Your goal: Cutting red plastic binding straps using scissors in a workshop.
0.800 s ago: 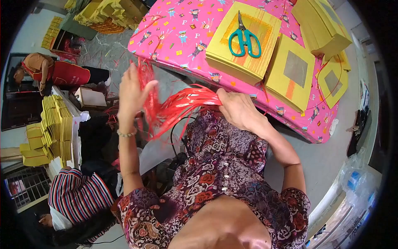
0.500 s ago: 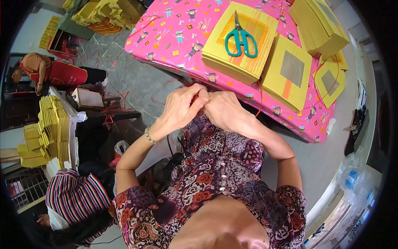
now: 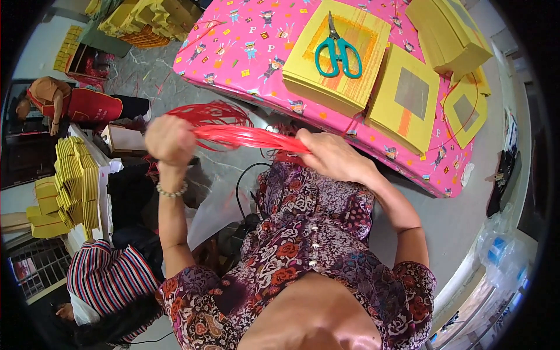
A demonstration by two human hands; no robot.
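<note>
A bundle of thin red plastic strands (image 3: 245,137) stretches between my two hands, in front of the table's near edge. My left hand (image 3: 170,140), slightly blurred, is closed in a fist round its left end, and loose strands fan out above. My right hand (image 3: 338,156) grips the other end by my waist, its fingertips partly hidden. On the table, teal-handled scissors (image 3: 337,55) lie on a stack of yellow card sheets (image 3: 350,96). Beside that stack is a pile of yellow pieces with a grey window (image 3: 402,102).
The table wears a pink printed cover (image 3: 245,55). More yellow card stacks (image 3: 452,44) stand at its far right. To the left, one person (image 3: 76,105) bends over and another in a striped top (image 3: 111,274) sits by piled yellow pieces (image 3: 76,181). Plastic bottles (image 3: 501,251) stand at right.
The red bundle has come into view above my lap, held in both hands. My hands were together; the left has swung out to the left, while the right has shifted slightly right and down.
</note>
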